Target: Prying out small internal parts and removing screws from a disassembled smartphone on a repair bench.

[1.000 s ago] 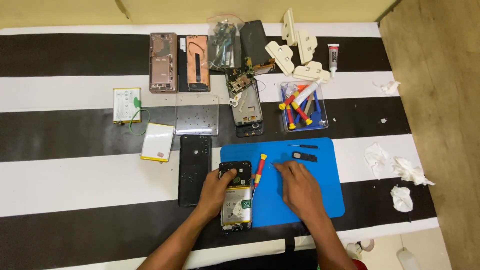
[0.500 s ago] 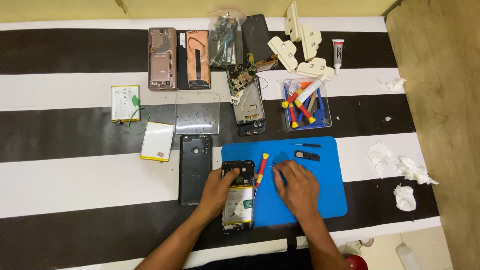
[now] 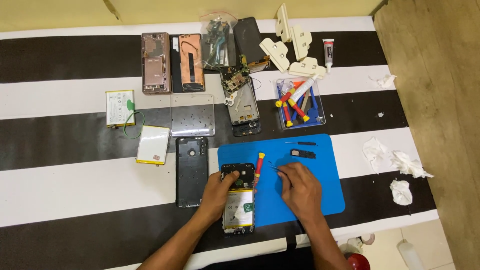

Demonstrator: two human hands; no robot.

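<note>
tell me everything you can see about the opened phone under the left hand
The opened phone lies flat, back cover off, lengthwise toward the person, half on the left edge of the blue mat and half on the striped table. Its upper part is dark, with a round part; below it sits a pale battery with a green-and-white label. The left hand rests on its left side, fingers at the top. A red screwdriver with a yellow cap lies right beside it.
</note>
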